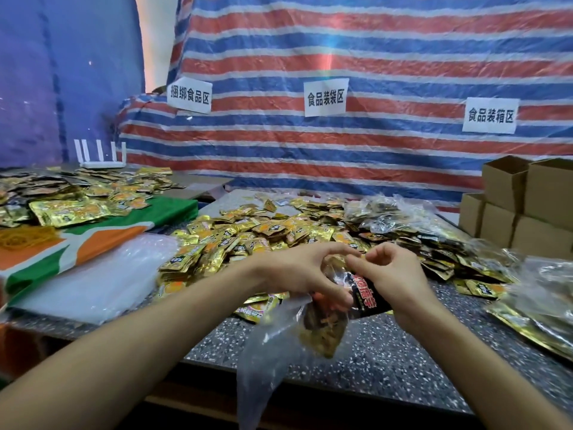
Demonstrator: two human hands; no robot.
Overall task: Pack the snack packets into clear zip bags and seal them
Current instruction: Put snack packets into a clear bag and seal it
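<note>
Head view: one clear zip bag (269, 346) hangs over the near edge of the speckled table (403, 352), held up at its mouth between both hands. A few snack packets already sit in the bag's lower part; their number cannot be told through the film. The left hand (297, 274) has its fingers curled and pinches the bag's rim. The right hand (393, 274), fingers also curled, appears to pinch the top of one black packet (369, 301) at the opening.

The bag looks thin, limp and slick. It will likely sag and fold shut unless both sides of the mouth are held, so the rim beside the zip strip is the place to grip. The packets seem light, flat and glossy, and are best pinched by a sealed edge.

Beyond the hands lies a pile of gold packets (263, 234), far too many to count. A stack of empty bags (102, 283) lies to the left. Filled bags (542, 305) lie to the right, and at least five cardboard boxes (527, 206) stand behind them. Three paper signs (324, 97) hang on the striped tarp (403, 51).
</note>
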